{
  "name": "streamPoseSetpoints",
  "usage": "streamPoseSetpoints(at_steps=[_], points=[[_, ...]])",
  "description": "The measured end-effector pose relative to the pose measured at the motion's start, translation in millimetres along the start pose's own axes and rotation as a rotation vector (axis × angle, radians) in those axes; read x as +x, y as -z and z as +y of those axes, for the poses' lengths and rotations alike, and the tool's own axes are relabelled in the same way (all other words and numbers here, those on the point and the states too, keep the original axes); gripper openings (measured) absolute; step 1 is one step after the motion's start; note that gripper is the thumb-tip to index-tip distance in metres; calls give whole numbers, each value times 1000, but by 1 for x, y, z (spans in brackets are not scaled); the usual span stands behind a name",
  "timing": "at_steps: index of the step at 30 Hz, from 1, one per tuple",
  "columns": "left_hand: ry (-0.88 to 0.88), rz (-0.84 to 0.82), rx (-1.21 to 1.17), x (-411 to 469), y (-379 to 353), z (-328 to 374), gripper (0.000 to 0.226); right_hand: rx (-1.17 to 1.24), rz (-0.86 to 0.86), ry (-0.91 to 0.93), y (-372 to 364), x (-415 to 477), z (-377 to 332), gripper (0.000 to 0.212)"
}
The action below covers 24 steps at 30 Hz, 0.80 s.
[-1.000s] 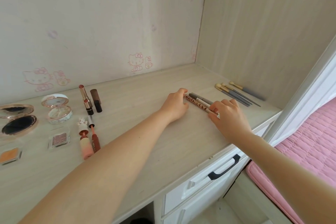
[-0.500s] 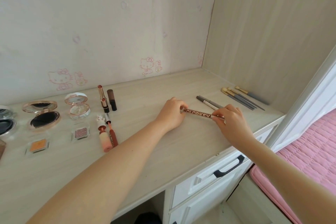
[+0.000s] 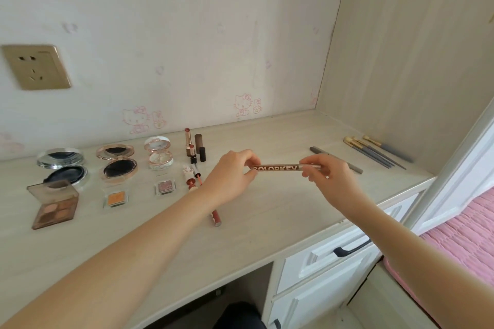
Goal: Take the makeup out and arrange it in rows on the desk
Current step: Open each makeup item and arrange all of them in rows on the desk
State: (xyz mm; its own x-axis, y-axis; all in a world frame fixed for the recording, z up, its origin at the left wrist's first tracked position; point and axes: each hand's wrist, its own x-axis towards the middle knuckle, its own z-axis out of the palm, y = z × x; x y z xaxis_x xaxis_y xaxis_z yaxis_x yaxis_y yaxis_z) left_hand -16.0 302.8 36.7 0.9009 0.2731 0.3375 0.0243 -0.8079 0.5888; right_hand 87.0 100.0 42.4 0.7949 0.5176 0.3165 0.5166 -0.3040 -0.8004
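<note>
A brown makeup pen (image 3: 276,168) printed COLORKEY is held level above the desk (image 3: 267,222). My left hand (image 3: 232,176) pinches its left end and my right hand (image 3: 331,176) pinches its silver right end. Laid out on the desk at the left are a silver compact (image 3: 62,167), a rose-gold compact (image 3: 117,163), a white compact (image 3: 159,153), a brown eyeshadow palette (image 3: 54,204), an orange pan (image 3: 115,198) and a pink glitter pan (image 3: 165,186). Lipsticks (image 3: 193,147) stand behind my left hand; lip glosses (image 3: 216,218) lie partly under my left forearm.
A grey pencil (image 3: 336,159) lies just behind my right hand. Several gold-and-grey brushes (image 3: 374,151) lie side by side near the right wall. White drawers with a black handle (image 3: 351,248) sit under the desk's right part. A pink bed (image 3: 465,238) is at the far right.
Both hands have lifted the brown pen off the desk, away from the grey pencils, and hold it higher and nearer. The view has swung left, bringing more compacts and a palette into sight.
</note>
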Motion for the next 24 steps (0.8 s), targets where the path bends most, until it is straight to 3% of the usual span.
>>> streamPoseSetpoints(at_steps=[8,17,24], points=[[-56,68,141,-64,45,-8,11,76,-177,25,-44,-15,-56,12],[-51,185,117,-105,83,-20,12,211,-323,-7,-101,-30,-106,14],[-52,261,237,-142,106,-38,12,315,-412,-96,-131,-38,-121,39]])
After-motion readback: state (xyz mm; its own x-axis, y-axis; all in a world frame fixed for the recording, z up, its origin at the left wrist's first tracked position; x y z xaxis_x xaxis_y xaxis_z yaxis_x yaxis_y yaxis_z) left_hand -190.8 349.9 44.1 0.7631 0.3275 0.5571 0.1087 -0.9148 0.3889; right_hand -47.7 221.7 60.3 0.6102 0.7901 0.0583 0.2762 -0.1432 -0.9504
